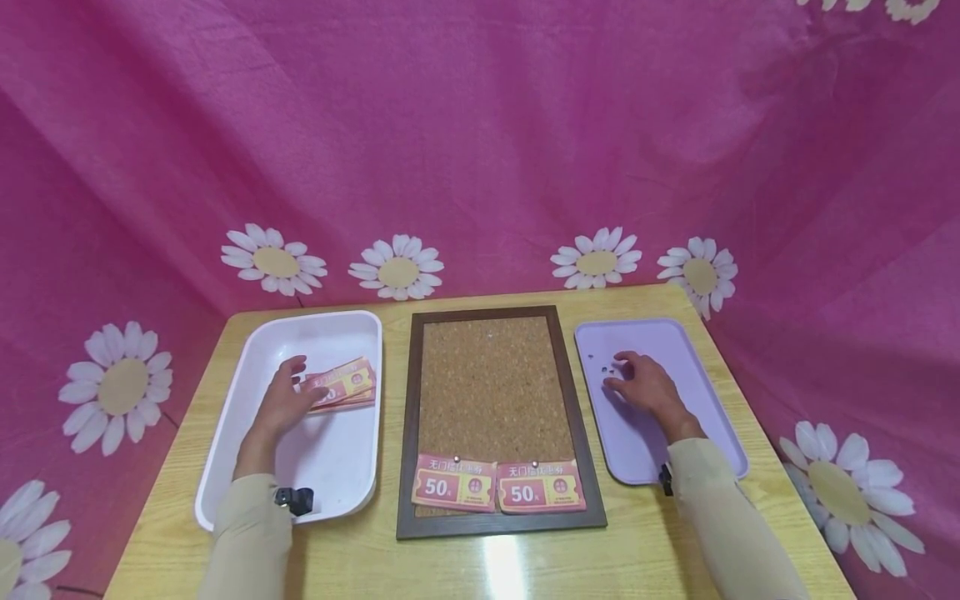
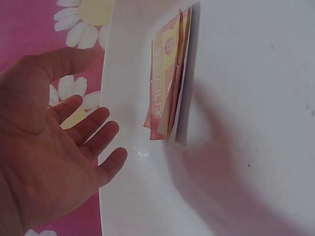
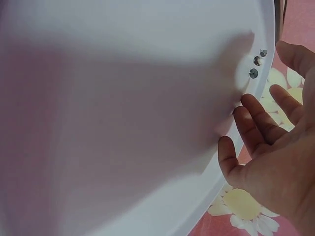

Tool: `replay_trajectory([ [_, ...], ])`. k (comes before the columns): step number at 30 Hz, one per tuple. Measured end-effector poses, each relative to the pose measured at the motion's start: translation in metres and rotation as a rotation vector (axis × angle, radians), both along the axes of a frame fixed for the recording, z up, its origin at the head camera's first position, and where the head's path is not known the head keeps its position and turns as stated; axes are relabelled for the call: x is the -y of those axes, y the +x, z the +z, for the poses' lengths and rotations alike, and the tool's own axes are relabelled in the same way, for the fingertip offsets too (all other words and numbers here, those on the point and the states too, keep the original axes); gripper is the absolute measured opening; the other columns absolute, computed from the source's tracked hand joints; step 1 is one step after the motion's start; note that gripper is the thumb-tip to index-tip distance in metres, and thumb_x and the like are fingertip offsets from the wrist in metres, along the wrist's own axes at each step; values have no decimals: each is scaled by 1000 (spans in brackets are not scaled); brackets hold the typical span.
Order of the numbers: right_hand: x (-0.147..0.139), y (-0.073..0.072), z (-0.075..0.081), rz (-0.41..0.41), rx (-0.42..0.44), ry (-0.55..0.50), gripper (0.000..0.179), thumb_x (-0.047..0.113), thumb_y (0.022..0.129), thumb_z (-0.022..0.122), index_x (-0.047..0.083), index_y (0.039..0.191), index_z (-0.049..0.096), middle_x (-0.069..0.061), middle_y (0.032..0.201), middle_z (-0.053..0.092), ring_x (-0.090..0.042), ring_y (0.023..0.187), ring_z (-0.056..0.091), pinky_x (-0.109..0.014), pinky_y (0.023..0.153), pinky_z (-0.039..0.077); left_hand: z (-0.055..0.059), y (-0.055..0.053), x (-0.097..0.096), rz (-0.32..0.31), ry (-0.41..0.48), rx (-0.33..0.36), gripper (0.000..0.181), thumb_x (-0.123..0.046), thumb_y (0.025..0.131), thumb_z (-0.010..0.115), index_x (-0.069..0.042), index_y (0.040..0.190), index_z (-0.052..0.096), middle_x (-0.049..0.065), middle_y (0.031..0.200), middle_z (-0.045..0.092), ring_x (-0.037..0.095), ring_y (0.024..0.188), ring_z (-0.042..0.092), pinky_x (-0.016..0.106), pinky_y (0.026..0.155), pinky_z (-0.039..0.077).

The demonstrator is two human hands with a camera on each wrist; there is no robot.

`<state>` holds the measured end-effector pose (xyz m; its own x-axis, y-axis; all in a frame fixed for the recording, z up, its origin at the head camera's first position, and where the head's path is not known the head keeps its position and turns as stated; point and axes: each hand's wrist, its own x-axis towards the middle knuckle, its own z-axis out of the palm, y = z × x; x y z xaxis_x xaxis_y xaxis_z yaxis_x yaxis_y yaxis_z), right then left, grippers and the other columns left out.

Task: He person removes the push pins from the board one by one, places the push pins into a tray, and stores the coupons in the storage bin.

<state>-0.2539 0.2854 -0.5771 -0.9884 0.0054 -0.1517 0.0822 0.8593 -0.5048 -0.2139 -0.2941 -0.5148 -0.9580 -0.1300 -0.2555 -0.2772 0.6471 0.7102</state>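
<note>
My left hand (image 1: 288,400) hovers over the white tub (image 1: 330,467), thumb and fingers spread apart with nothing between them. Just beyond those fingers a small stack of pink and yellow coupons (image 2: 165,73) lies in the tub; the thumb overlaps it in the head view. On the other side, my right hand (image 1: 645,385) is above the purple tray (image 1: 630,454), its fingers loosely bent and apart, holding nothing. Several small metal thumbtacks (image 3: 253,73) lie on the tray close to the right fingertips.
Between the two containers lies a framed corkboard (image 1: 495,392) on the wooden table (image 1: 390,567). Two coupons hang side by side along its lower edge, a left coupon (image 1: 453,487) and a right coupon (image 1: 540,492), each with a tack at its top. A pink flowered cloth (image 1: 480,150) stands behind.
</note>
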Motion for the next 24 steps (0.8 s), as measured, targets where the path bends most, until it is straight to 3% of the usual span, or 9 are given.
replay_trajectory([
  [9,1,2,4,34,-5,12,69,42,85,67,8,139,44,-26,129,54,-42,120,50,-57,104,36,6,2,-4,-7,-12,-6,87,-32,89,66,-8,154,14,22,157,24,45,141,27,59,111,28],
  [18,5,5,8,8,48,-53,84,62,85,58,11,147,34,-26,143,45,-43,133,40,-59,108,30,16,2,-10,-7,-11,-1,99,-43,81,72,-14,155,13,20,158,22,43,141,28,61,109,31],
  [24,10,8,13,16,32,-82,88,67,85,54,12,149,30,-24,147,41,-44,137,35,-59,110,28,21,5,-16,-48,-3,-38,99,-43,79,75,-11,154,17,21,156,24,41,140,28,59,110,30],
])
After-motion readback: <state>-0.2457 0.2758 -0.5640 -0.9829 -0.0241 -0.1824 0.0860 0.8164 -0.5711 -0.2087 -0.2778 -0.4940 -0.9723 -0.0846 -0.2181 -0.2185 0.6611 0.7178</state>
